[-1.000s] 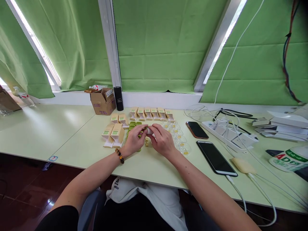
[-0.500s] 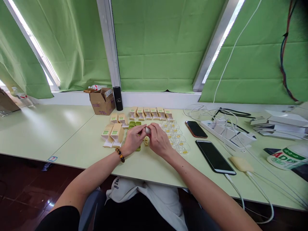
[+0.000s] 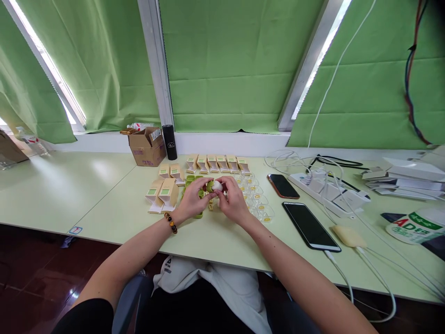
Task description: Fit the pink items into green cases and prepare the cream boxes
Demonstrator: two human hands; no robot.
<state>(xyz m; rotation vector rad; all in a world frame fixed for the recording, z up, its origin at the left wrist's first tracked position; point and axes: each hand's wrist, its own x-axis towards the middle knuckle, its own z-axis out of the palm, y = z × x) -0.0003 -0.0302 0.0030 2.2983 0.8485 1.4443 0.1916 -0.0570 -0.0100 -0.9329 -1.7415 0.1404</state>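
Note:
Both my hands meet over the middle of the table around a small egg-shaped piece [image 3: 214,186], green at its left end and white at its right. The fingers of my left hand [image 3: 193,198] pinch the green end, while my right hand [image 3: 233,199] grips the white end. Green cups [image 3: 190,179] stand in rows beneath and beyond my left hand, partly hidden by it. Just right of my right hand lie several clear plastic pieces [image 3: 259,199] with yellow centres. A few small yellowish pieces [image 3: 210,205] show between my wrists.
Small tan boxes [image 3: 169,195] with green labels stand left of my hands, with a row of more boxes [image 3: 222,163] behind. A cardboard carton [image 3: 149,147] and black bottle [image 3: 170,143] are farther back. Phones [image 3: 310,226], a power strip [image 3: 330,195] and loose cables lie rightward.
My hands have turned the egg-shaped piece and parted slightly around it. Its green end now shows; before, only a pale bit was visible between my fingers.

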